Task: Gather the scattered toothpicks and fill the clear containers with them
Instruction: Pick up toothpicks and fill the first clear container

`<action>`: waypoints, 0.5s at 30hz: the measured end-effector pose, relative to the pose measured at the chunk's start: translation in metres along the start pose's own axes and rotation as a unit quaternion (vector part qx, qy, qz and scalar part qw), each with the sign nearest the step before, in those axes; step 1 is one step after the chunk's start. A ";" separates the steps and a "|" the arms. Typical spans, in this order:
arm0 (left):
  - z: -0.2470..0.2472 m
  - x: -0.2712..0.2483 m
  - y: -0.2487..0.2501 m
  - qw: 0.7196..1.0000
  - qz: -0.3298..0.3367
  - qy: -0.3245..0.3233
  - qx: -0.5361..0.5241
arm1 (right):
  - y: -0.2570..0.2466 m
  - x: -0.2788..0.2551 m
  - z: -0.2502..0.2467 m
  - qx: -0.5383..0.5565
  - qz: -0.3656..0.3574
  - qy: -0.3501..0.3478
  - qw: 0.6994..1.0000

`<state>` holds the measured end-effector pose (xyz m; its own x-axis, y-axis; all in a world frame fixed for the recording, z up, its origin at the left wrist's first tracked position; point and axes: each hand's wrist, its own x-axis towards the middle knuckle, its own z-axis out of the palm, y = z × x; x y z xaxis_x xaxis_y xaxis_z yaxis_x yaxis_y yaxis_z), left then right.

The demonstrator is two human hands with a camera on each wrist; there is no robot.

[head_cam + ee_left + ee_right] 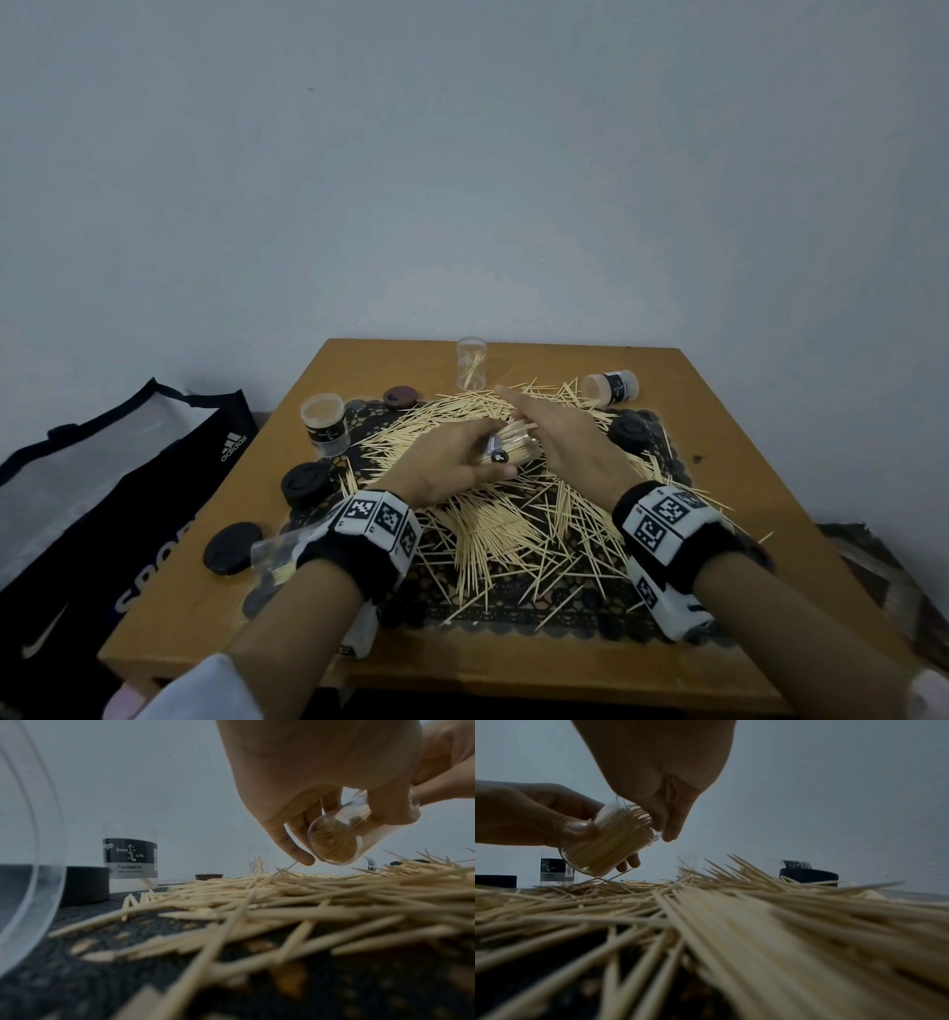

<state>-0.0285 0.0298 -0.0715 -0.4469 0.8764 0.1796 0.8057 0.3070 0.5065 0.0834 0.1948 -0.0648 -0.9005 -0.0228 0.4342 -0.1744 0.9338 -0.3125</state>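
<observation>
Clear toothpick container [608, 843], packed full, tilted with its long axis slanting, open mouth up and to the right, base low-left, just above the scattered toothpicks [493, 519] mid-table. Left hand [444, 462] grips it, thumb and fingers wrapped round. Right hand [560, 431] flat, fingers straight, palm against the protruding tips, holding nothing.

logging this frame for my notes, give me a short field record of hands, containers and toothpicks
left hand: grips tilted clear plastic container, packed with toothpicks
right hand: open, fingers at the container's mouth
loose pale wooden toothpicks: spread over black lace mat
upright clear unlabelled container: few toothpicks inside
brown wooden table: bears everything
</observation>
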 end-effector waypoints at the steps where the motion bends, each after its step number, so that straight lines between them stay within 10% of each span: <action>1: 0.000 0.000 0.000 1.000 -0.001 0.002 0.000 | -0.001 0.000 -0.001 0.007 -0.004 -0.006 1.000; 15: -0.001 -0.001 0.001 0.999 -0.011 0.043 0.017 | -0.005 0.000 -0.005 -0.022 0.054 0.096 0.994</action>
<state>-0.0277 0.0285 -0.0704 -0.4942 0.8353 0.2410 0.8081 0.3392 0.4815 0.0868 0.1922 -0.0588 -0.8202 0.1437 0.5537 -0.0591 0.9415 -0.3318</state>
